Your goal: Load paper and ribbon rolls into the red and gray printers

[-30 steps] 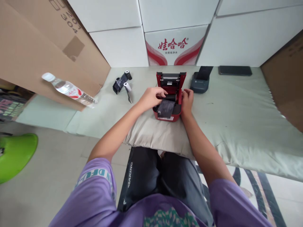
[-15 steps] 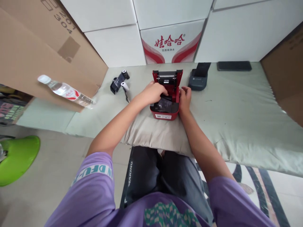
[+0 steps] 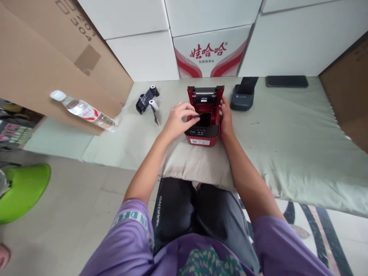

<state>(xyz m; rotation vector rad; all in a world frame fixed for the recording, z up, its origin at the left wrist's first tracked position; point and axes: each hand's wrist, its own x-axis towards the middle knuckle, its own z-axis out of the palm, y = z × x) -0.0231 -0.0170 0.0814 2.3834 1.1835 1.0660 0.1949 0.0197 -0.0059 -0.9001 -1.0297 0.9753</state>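
Observation:
A small red-and-black label printer (image 3: 200,142) stands near the padded surface's front edge with its lid (image 3: 204,96) tilted up and back. My left hand (image 3: 180,119) is at its left side, thumb and fingers pinched on the edge of a thin black film (image 3: 204,119) over the open compartment. Control marks show on the printer's black front top. My right hand (image 3: 225,117) is wrapped around the right side of the printer, steadying its wall; some fingertips are hidden behind it.
To the left lie a black ribbon holder with small rolls (image 3: 146,99) and a white roll (image 3: 153,104) trailing dark film. A water bottle (image 3: 86,111) leans at far left. Back right are a dark small device (image 3: 242,100) and a black phone (image 3: 286,81). White boxes (image 3: 212,57) line the back.
My left hand has drawn back out of the compartment toward the left, lifting the black film off the printer's front. My right hand has shifted slightly back along the side.

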